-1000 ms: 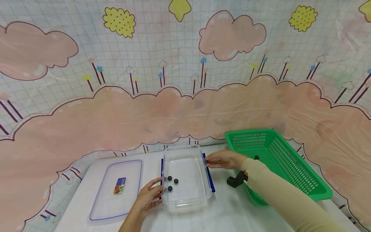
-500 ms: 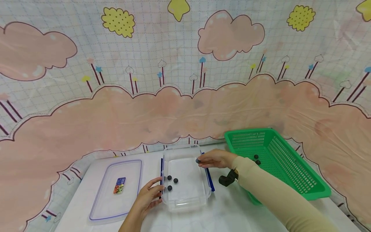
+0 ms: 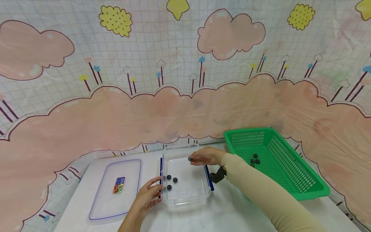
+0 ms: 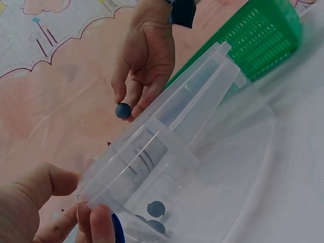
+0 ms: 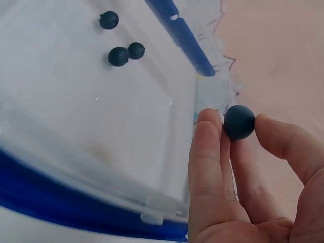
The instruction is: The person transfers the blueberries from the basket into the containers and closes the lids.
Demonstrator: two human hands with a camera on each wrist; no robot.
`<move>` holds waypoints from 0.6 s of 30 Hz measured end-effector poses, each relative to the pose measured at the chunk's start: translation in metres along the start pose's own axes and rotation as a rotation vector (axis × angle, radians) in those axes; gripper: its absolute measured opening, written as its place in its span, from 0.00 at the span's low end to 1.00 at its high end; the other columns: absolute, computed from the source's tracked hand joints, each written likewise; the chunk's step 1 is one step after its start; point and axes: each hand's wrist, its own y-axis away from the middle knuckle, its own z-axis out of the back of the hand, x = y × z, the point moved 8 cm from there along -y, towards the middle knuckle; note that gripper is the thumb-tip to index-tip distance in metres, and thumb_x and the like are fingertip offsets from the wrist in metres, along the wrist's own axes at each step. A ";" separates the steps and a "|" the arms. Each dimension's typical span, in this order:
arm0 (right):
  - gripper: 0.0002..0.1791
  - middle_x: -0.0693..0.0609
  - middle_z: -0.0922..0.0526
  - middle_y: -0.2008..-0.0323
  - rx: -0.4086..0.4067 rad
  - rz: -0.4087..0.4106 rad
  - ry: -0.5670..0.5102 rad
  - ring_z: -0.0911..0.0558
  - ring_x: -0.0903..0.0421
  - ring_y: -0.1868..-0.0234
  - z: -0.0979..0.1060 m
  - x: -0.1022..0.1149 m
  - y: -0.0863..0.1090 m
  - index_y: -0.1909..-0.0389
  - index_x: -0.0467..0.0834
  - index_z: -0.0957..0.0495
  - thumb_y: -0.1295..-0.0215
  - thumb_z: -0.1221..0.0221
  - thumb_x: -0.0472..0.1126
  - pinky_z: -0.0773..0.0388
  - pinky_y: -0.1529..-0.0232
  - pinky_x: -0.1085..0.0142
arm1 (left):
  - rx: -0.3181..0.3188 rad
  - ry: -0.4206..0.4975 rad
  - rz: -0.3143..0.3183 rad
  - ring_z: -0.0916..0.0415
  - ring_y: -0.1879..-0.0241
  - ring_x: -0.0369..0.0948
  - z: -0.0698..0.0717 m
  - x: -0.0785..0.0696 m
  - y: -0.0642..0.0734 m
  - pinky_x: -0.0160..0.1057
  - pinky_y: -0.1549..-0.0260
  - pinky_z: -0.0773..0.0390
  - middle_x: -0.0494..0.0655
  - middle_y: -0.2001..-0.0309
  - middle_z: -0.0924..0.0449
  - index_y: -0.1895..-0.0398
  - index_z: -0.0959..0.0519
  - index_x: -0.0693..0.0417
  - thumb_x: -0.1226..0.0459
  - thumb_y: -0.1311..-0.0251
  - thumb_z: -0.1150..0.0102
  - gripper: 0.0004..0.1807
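My right hand [image 3: 207, 156] pinches a blueberry [image 5: 239, 122] between thumb and fingertips, above the far right part of a clear plastic box [image 3: 189, 203]. Three dark blueberries [image 5: 109, 20] lie on the box's floor near its left wall. At that wall is my left hand [image 3: 147, 196]; its thumb [image 4: 63, 181] and curled fingers hold the box's edge by a blue side latch [image 4: 117, 228]. Right of the box stands a green basket [image 3: 314, 194] with several more blueberries [image 3: 255, 156]; the right forearm hides part of it.
Left of the box lies a clear lid [image 3: 101, 190] with a blue seal and a small printed label [image 3: 118, 185]. A blue side latch [image 3: 210, 178] hangs out on the box's right side. Behind the table, a patterned cloth [image 3: 174, 122] hangs.
My right hand has moved left with the blueberry, from the box's right edge to over its inside. More blueberries in the basket have come into sight. The left hand stays in place.
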 end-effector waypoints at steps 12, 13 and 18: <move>0.14 0.33 0.21 0.45 -0.042 -0.021 -0.006 0.16 0.54 0.64 -0.020 -0.002 -0.018 0.51 0.30 0.21 0.34 0.40 0.33 0.20 0.47 0.61 | -0.002 0.007 -0.005 0.28 0.71 0.37 0.001 0.004 0.000 0.34 0.73 0.19 0.43 0.69 0.22 0.33 0.30 0.58 0.66 0.41 0.39 0.30; 0.14 0.33 0.21 0.45 -0.045 -0.026 -0.006 0.17 0.54 0.64 -0.022 -0.003 -0.019 0.51 0.30 0.21 0.34 0.39 0.33 0.19 0.48 0.62 | -0.003 0.008 -0.006 0.28 0.71 0.37 0.001 0.004 0.001 0.34 0.73 0.19 0.43 0.69 0.22 0.33 0.30 0.58 0.66 0.41 0.39 0.30; 0.13 0.34 0.19 0.48 -0.062 -0.050 -0.019 0.18 0.54 0.66 -0.033 -0.012 -0.026 0.52 0.31 0.20 0.36 0.38 0.32 0.18 0.49 0.63 | -0.014 0.001 -0.009 0.28 0.71 0.38 -0.001 0.002 0.005 0.35 0.72 0.19 0.44 0.68 0.22 0.34 0.29 0.58 0.66 0.42 0.39 0.30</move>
